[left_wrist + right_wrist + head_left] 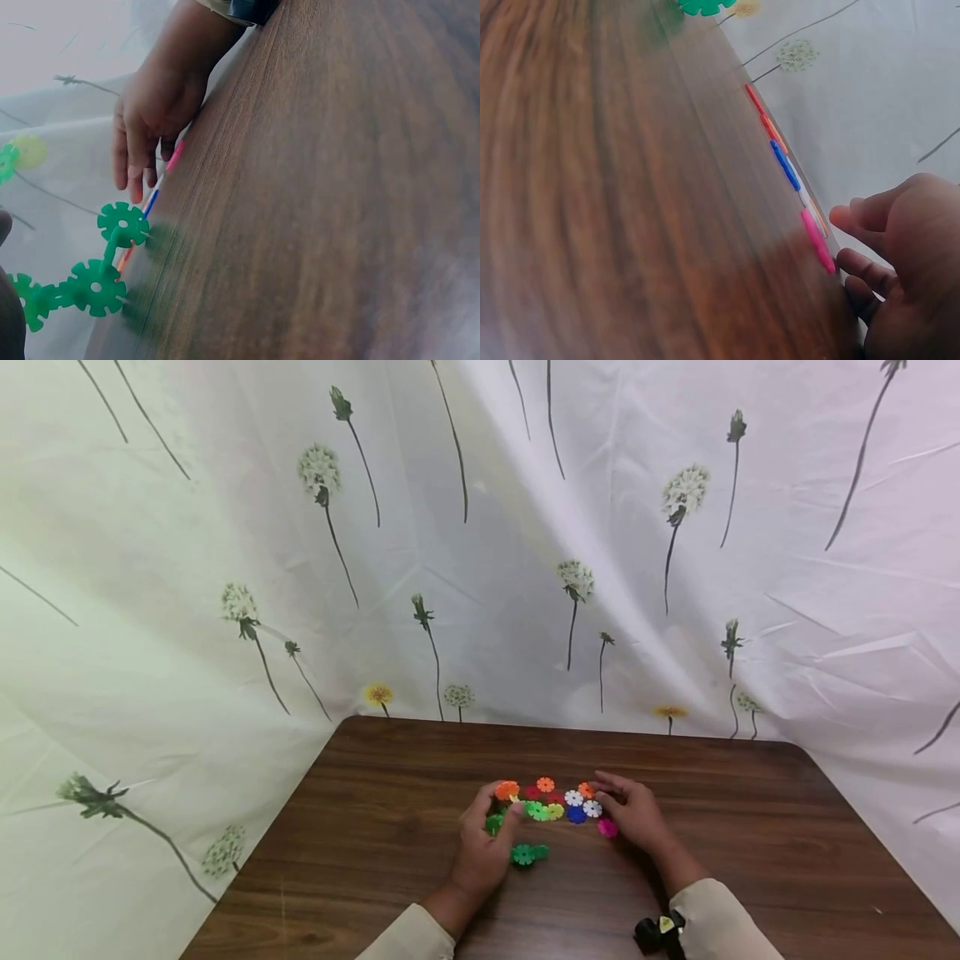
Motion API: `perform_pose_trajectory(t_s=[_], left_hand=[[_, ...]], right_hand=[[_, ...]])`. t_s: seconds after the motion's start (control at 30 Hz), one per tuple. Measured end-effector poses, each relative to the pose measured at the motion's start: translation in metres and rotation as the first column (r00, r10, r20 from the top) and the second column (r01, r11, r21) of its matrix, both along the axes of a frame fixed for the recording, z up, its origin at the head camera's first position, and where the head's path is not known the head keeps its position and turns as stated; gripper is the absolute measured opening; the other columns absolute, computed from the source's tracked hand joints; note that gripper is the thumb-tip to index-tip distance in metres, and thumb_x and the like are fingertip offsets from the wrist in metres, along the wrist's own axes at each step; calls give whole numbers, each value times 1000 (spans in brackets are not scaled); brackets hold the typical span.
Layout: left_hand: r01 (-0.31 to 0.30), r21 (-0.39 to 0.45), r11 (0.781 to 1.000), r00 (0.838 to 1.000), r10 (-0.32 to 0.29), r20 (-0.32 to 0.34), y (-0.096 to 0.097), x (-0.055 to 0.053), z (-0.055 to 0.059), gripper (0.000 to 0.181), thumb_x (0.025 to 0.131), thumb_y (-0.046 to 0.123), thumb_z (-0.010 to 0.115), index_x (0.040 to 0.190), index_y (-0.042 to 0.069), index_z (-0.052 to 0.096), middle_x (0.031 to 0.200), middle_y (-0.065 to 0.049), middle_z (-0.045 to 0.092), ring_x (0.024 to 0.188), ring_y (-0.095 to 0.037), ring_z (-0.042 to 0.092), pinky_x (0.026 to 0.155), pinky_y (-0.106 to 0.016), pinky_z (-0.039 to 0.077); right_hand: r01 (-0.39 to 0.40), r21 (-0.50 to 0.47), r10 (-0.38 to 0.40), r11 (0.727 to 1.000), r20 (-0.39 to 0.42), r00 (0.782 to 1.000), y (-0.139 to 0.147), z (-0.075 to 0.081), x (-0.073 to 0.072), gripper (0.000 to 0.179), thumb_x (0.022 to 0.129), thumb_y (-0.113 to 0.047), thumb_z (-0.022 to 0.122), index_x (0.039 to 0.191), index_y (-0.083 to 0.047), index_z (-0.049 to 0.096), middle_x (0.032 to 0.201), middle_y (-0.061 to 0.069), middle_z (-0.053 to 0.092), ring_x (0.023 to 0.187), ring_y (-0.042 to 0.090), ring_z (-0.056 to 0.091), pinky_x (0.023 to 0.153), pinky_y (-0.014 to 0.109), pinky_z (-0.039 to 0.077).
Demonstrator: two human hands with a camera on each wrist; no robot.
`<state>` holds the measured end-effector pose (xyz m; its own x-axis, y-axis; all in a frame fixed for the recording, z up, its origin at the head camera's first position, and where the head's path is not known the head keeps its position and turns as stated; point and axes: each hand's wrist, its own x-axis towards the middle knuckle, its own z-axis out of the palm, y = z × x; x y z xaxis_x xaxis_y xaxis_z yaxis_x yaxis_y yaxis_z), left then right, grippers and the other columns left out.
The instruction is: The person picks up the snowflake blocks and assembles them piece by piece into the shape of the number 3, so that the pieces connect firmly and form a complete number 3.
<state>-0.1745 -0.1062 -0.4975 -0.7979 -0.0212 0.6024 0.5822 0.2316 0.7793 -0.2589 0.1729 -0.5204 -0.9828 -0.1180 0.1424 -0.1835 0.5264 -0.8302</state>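
Head view: the left hand curls thumb and fingers on a chain of linked discs; the right hand has its fingers loosely extended, gripping nothing. Flat and notched like flowers, the plastic-looking pieces contrast with the wood-grained tabletop. The chain's dark-green end sits on the left hand's near-edge side; white discs and a pink disc lie beside the right fingertips.
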Motion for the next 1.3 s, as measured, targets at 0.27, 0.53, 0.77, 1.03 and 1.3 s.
perform_pose_trajectory(t_s=[0.27, 0.53, 0.77, 1.03, 1.3], left_hand=[[5, 5, 1000, 1000, -5, -22, -1, 0, 0, 29, 110, 16, 67, 139, 13, 64, 130, -3, 75, 118, -11, 71, 102, -32, 62], [9, 6, 1000, 1000, -9, -26, -2, 1, 0, 28, 110, 15, 66, 138, 13, 64, 129, -3, 75, 118, -11, 71, 102, -34, 62], [2, -12, 1000, 1000, -2, -12, -2, 0, -1, 28, 111, 18, 66, 139, 14, 64, 130, -4, 75, 118, -12, 71, 102, -40, 63], [3, -11, 1000, 1000, -2, 12, 0, 2, 1, 29, 111, 21, 66, 139, 14, 64, 132, -2, 74, 120, -12, 70, 104, -48, 62], [5, -5, 1000, 1000, -5, 20, 1, 2, 0, 29, 111, 22, 67, 139, 14, 64, 132, -3, 74, 121, -25, 73, 104, -53, 61]], right_hand=[[18, 82, -12, 996, -73, 997, 0, -4, 1, 38, 108, -9, 68, 144, -1, 68, 125, 10, 82, 137, 39, 66, 114, 61, 51], [119, 94, -104, 988, -152, 983, 0, -3, 3, 28, 103, -3, 72, 130, 2, 75, 110, 15, 84, 117, 37, 76, 105, 57, 58], [167, 102, -149, 981, -167, 975, 2, -3, 6, 29, 99, -2, 77, 128, 3, 75, 116, 19, 79, 116, 39, 73, 103, 58, 57], [119, 249, -83, 961, -148, 985, 4, -8, -3, 33, 102, -13, 77, 131, 3, 76, 129, 23, 62, 121, 41, 57, 96, 55, 53], [127, 246, -105, 961, -100, 989, 5, -10, -6, 27, 101, -11, 76, 124, 2, 78, 129, 21, 59, 122, 39, 54, 95, 52, 52]])
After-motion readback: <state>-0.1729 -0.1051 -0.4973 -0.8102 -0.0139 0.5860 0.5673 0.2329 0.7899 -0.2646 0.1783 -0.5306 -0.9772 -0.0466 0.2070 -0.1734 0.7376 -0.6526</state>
